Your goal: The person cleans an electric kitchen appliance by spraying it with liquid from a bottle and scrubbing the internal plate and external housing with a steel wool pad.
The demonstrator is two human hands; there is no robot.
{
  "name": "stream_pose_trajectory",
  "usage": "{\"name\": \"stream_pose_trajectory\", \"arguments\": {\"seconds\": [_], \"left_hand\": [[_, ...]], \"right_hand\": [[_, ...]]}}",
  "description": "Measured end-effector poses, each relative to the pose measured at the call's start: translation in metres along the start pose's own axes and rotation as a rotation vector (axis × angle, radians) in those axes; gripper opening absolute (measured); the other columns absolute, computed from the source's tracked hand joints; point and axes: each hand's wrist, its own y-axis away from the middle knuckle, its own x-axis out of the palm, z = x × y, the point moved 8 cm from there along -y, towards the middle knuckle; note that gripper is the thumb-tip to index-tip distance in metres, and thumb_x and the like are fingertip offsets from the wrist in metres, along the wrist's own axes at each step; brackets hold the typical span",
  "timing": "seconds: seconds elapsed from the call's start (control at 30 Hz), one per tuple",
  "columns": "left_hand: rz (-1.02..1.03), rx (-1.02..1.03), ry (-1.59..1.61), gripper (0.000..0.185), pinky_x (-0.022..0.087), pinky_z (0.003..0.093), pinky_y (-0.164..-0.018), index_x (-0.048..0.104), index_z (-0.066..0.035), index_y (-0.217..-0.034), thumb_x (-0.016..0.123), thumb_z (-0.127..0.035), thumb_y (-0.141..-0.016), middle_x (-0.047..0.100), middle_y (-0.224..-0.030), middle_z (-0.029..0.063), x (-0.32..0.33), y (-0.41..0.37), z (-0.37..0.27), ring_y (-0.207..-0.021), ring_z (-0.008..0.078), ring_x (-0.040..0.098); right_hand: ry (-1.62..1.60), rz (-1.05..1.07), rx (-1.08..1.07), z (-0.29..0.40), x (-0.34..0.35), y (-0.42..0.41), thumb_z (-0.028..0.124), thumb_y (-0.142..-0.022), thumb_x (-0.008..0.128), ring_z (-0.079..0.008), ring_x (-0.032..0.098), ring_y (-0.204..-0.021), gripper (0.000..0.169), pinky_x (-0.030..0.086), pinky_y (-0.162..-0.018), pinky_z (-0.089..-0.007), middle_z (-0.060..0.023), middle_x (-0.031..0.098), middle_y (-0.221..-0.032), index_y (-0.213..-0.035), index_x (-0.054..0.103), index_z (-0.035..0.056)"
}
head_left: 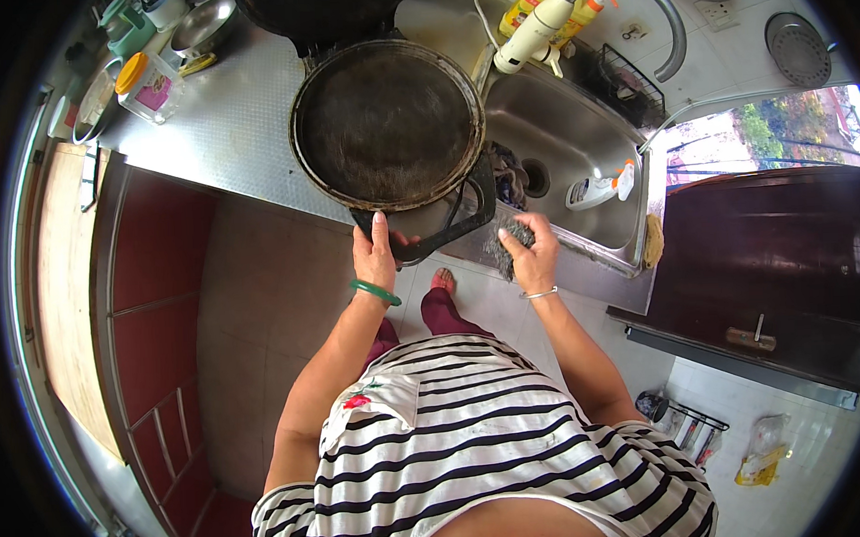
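A round black electric griddle [389, 124] with a raised rim takes up the middle of the view, its browned plate facing up. Behind it, a hinge joins it to a dark upper half [321, 9], partly cut off by the picture's edge. My left hand [376, 252] grips the left side of the front loop handle [464, 225], thumb on top. Wadded between the fingers of my right hand [532, 247] is a grey steel-wool scourer [506, 250], just right of the handle and apart from the plate.
On the right is a steel sink [574, 114] holding a spray bottle [601, 190] and a crumpled dark cloth [508, 173]. A cream faucet [535, 34] stands behind it. Leftward on the metal counter [240, 126] are an orange-lidded plastic jar [150, 90] and a steel bowl [203, 24].
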Motion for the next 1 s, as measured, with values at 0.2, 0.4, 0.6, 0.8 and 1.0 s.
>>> {"name": "stream_pose_trajectory", "arguments": {"seconds": [0.2, 0.4, 0.6, 0.8, 1.0], "left_hand": [[0.007, 0.018, -0.030, 0.038, 0.042, 0.0245, -0.049, 0.043, -0.008, -0.104, 0.047, -0.045, -0.099, 0.058, -0.072, 0.0031, -0.002, -0.003, 0.000, -0.072, 0.0197, 0.069], [-0.012, 0.046, -0.087, 0.037, 0.041, 0.0238, -0.049, 0.044, -0.008, -0.106, 0.048, -0.044, -0.099, 0.059, -0.072, 0.0025, -0.005, -0.003, 0.000, -0.071, 0.0190, 0.069], [-0.002, -0.026, 0.007, 0.035, 0.042, 0.0243, -0.048, 0.044, -0.008, -0.103, 0.048, -0.043, -0.099, 0.059, -0.071, 0.0033, -0.005, 0.000, 0.002, -0.069, 0.0187, 0.068], [-0.039, 0.063, -0.119, 0.036, 0.047, 0.0281, -0.055, 0.046, -0.006, -0.107, 0.050, -0.041, -0.099, 0.059, -0.073, 0.0045, -0.007, -0.006, 0.002, -0.068, 0.0186, 0.065], [0.022, -0.003, 0.022, 0.034, 0.049, 0.0284, -0.057, 0.046, -0.006, -0.105, 0.048, -0.040, -0.099, 0.060, -0.073, 0.0051, -0.003, -0.004, 0.002, -0.068, 0.0184, 0.065]], "right_hand": [[0.128, -0.055, -0.200, 0.038, 0.019, -0.023, 0.009, -0.069, 0.075, -0.0336, 0.060, -0.088, 0.027, 0.048, -0.076, -0.0405, -0.0119, 0.061, -0.094, -0.090, 0.060, 0.0042], [0.113, 0.123, -0.430, 0.099, 0.079, 0.032, 0.016, -0.072, 0.074, -0.0294, 0.061, -0.085, 0.023, 0.049, -0.074, -0.0380, -0.0103, 0.061, -0.091, -0.088, 0.061, 0.0051], [0.277, 0.034, -0.379, 0.063, 0.044, -0.014, 0.014, -0.071, 0.072, -0.0312, 0.059, -0.083, 0.021, 0.048, -0.073, -0.0402, -0.0113, 0.060, -0.089, -0.085, 0.060, 0.0036], [0.153, 0.101, -0.497, 0.104, 0.082, 0.044, 0.012, -0.070, 0.073, -0.0319, 0.059, -0.085, 0.023, 0.048, -0.074, -0.0404, -0.0105, 0.059, -0.093, -0.085, 0.057, 0.0068], [0.258, 0.042, -0.461, 0.067, 0.044, 0.007, 0.016, -0.071, 0.074, -0.0316, 0.058, -0.088, 0.024, 0.047, -0.073, -0.0411, -0.0094, 0.059, -0.094, -0.085, 0.056, 0.0083]]}}
